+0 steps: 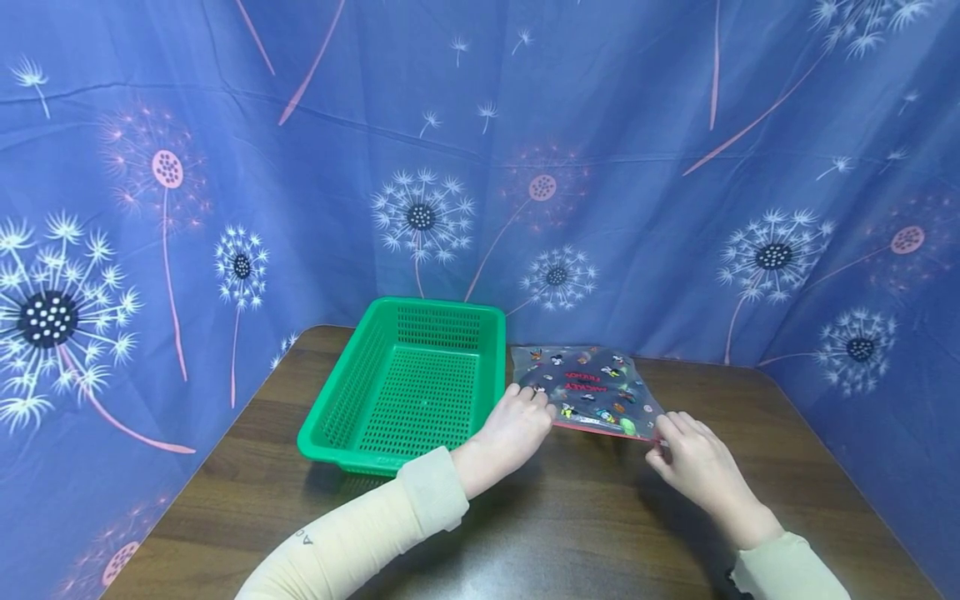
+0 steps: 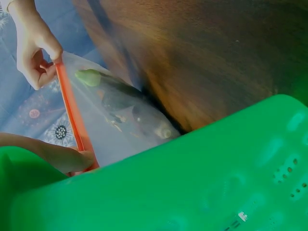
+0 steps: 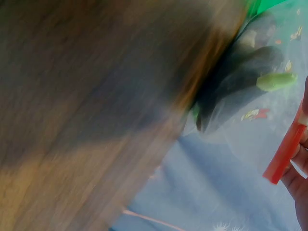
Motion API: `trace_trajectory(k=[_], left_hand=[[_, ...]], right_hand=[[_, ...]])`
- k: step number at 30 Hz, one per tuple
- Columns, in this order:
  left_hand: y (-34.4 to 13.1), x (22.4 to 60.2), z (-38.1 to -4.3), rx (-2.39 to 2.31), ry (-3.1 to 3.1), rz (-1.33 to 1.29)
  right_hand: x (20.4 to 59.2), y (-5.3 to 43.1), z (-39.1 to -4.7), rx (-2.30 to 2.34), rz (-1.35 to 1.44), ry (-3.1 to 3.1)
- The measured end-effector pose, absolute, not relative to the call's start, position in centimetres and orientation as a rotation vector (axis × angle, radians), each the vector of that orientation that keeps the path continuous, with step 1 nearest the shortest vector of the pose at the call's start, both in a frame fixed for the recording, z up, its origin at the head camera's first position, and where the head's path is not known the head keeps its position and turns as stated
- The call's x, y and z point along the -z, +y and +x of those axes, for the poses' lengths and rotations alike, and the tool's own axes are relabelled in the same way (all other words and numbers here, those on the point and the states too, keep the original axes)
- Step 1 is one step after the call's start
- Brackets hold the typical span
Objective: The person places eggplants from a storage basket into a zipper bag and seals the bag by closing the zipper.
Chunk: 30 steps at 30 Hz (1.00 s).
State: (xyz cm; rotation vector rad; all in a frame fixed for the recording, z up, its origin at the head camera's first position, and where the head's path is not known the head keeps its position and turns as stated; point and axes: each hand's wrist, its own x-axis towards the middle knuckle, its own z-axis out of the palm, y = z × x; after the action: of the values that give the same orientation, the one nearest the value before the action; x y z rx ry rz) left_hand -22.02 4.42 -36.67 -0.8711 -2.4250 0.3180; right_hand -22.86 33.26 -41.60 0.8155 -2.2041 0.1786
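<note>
A clear zip bag with small cartoon prints and red lettering is stretched between both hands, its red zip edge toward the person. My left hand pinches the left end of that edge, close beside the green basket's right wall. At the other end, my right hand grips the corner between thumb and fingers. Inside the bag are dark, long, rounded things resembling eggplants, one with a pale green end. The plastic and prints partly hide them.
A green perforated basket stands left of the bag on the brown wooden table. Behind the table and along its sides hangs a blue cloth with dandelion patterns.
</note>
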Motion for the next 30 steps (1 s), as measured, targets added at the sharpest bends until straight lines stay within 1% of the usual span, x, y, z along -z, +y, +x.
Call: trace_trajectory(k=[30], left_hand=[[4.2,37.4,-22.5,-0.274,-2.364,-0.874]], right_hand=[[42.4,36.5,-22.5,-0.119,0.778,-2.246]])
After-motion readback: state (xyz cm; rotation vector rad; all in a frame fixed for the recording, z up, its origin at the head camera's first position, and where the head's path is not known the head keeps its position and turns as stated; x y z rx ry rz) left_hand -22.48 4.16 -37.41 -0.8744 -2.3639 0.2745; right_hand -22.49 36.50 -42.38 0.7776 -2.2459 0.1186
